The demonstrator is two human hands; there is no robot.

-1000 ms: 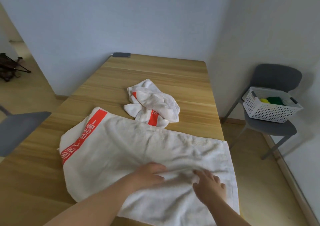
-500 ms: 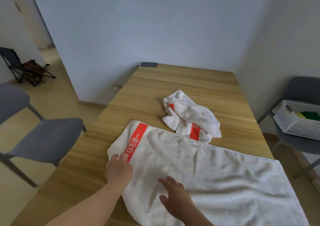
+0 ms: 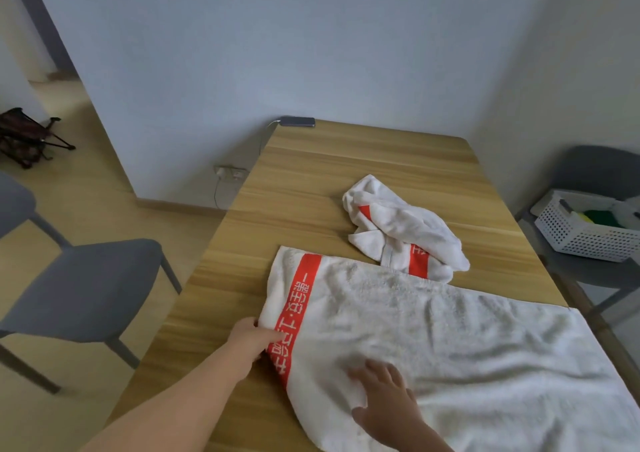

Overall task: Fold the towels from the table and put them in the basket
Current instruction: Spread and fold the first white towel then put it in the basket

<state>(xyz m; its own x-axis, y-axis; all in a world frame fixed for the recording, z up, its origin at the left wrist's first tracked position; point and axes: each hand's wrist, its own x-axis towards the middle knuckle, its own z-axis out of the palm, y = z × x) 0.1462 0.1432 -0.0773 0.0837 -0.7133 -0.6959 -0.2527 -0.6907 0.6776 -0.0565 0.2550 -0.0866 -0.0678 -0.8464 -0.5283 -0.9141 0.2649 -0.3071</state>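
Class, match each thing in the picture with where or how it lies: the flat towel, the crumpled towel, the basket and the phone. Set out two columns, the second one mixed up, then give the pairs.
Column one:
1 flat towel
2 crumpled towel
3 basket
4 phone

Column two:
A on the grey chair
B at a far corner of the table
C spread out under the right hand
D bunched up in the middle of the table

Pairs: 1-C, 2-D, 3-A, 4-B
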